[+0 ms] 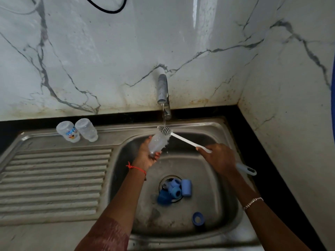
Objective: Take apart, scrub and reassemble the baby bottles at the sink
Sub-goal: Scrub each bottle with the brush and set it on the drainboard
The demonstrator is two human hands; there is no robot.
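The left hand (145, 157) held the bottle (158, 143) over the sink (233, 205), fingers curled round its lower end. The bottle slanted up and right, toward the brush (184, 140), whose head sat just beside its upper end under the tap (162, 87) water. The right hand (217, 157), farther right, had fingers clamped on the handle.

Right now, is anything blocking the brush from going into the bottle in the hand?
Nothing visible does. The brush has its head right at the open mouth of the bottle, held tilted by the left hand. Only tap water falls on it; the right hand holds the brush.
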